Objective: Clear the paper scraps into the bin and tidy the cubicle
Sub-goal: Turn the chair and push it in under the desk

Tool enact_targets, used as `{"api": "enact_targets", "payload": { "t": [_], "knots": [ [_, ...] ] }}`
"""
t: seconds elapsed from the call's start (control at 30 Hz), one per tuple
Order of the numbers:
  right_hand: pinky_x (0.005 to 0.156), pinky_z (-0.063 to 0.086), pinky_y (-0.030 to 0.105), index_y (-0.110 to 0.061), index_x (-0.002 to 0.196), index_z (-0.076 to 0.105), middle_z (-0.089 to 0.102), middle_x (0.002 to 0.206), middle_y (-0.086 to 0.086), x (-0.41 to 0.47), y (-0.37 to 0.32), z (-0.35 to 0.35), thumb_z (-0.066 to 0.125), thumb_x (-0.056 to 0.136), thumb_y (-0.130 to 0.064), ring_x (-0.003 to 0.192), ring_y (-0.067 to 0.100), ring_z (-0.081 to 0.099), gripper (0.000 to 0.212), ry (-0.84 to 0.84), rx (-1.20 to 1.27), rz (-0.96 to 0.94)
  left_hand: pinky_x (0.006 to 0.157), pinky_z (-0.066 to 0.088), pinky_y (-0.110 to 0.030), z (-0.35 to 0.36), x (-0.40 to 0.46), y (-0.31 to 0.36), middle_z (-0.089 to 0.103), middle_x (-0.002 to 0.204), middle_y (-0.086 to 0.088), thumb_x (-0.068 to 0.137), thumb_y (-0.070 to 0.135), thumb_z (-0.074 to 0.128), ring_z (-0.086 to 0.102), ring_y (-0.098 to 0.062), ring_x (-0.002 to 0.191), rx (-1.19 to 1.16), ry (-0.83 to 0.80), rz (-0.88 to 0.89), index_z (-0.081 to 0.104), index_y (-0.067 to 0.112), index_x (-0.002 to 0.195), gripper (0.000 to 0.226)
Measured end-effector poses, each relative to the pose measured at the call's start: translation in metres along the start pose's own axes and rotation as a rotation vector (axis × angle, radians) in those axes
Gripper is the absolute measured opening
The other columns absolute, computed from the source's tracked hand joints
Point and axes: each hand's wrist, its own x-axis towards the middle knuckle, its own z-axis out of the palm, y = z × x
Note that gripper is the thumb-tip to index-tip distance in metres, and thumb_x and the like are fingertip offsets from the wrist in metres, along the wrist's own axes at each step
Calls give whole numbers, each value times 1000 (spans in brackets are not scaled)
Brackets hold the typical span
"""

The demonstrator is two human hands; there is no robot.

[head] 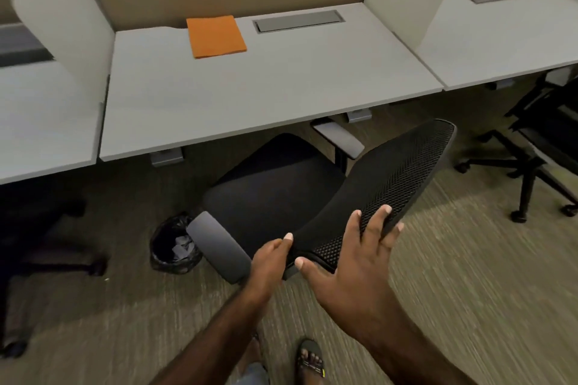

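Observation:
A black office chair [275, 194] with a mesh backrest [397, 175] stands in front of the grey cubicle desk [250, 97], its seat partly under the desk edge. My left hand [269, 266] grips the lower left edge of the backrest. My right hand [353, 256] holds the backrest's top rim, fingers spread over the mesh. A small bin [173, 247] lined with a black bag sits on the carpet left of the chair, with pale paper scraps inside. A folded orange cloth [215, 36] lies at the back of the desk.
White divider panels [65, 19] flank the desk. A grey cable hatch [298, 20] is set into the desktop. Another chair's black base [528, 172] stands at right, and a dark chair base [47, 241] at left. My sandalled foot [309, 359] is on the carpet.

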Motion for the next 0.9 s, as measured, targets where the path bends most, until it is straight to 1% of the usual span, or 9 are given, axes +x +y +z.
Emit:
{"api": "enact_targets", "payload": {
  "t": [0.07, 0.17, 0.3, 0.33, 0.4, 0.5, 0.6, 0.77, 0.9],
  "knots": [
    [125, -5, 51, -13, 165, -14, -54, 158, 8, -6, -11, 6, 54, 82, -84, 145, 43, -47, 129, -30, 3, -31, 89, 57, -41, -7, -12, 4, 78, 97, -3, 101, 48, 57, 72, -20, 94, -159, 37, 22, 75, 21, 82, 37],
    [126, -5, 49, -16, 165, -18, -59, 153, 7, -20, -27, 7, 56, 86, -78, 145, 42, -49, 124, -83, -38, -78, 100, 57, -56, -17, -20, 3, 81, 103, -4, 78, 69, 65, 75, -27, 105, -350, 88, 26, 81, 25, 96, 49],
    [129, 3, 50, -24, 166, -15, -58, 155, 0, -39, -30, 0, 56, 91, -70, 154, 36, -37, 113, -134, -137, -173, 102, 57, -51, -22, -50, 12, 77, 116, 1, 78, 71, 64, 72, -19, 111, -448, 193, 135, 74, 25, 119, 63],
    [129, 6, 50, -28, 167, -8, -48, 162, -2, -41, -24, -1, 56, 91, -69, 158, 32, -28, 107, -108, -143, -205, 105, 55, -48, -21, -57, 12, 74, 122, 4, 76, 73, 63, 69, -16, 116, -412, 226, 182, 70, 26, 127, 70],
    [127, 19, 52, -33, 165, 21, -13, 174, -2, -36, -9, -8, 52, 90, -68, 161, 27, -3, 89, 4, -130, -299, 110, 51, -44, -18, -70, 14, 64, 133, 7, 79, 72, 63, 61, -15, 124, -301, 336, 269, 60, 29, 138, 73],
    [120, 31, 54, -32, 151, 51, 32, 165, -1, -3, 21, -27, 42, 91, -67, 155, 26, 23, 70, 156, -123, -350, 111, 48, -47, -15, -71, 18, 58, 139, 3, 95, 54, 64, 56, -19, 129, -236, 471, 285, 52, 30, 143, 55],
    [125, 20, 49, -35, 151, 51, 38, 165, -4, 47, 50, -52, 31, 94, -74, 159, 21, 15, 72, 121, -182, -360, 106, 51, -46, -22, -69, 20, 60, 137, 0, 103, 44, 54, 58, -20, 123, -245, 519, 289, 52, 27, 144, 44],
    [129, 3, 58, -49, 156, 38, 25, 172, -10, 105, 90, -82, 14, 91, -89, 163, 17, -5, 79, 50, -294, -413, 98, 56, -45, -33, -63, 30, 63, 123, 3, 106, 41, 49, 62, -16, 109, -216, 533, 290, 54, 23, 142, 41],
    [127, -7, 63, -55, 157, 31, 15, 175, -10, 123, 99, -85, 13, 88, -93, 161, 19, -20, 81, 59, -314, -407, 90, 54, -37, -42, -58, 33, 64, 120, 3, 106, 41, 49, 62, -10, 104, -187, 550, 296, 54, 22, 143, 42]
  ]
}}
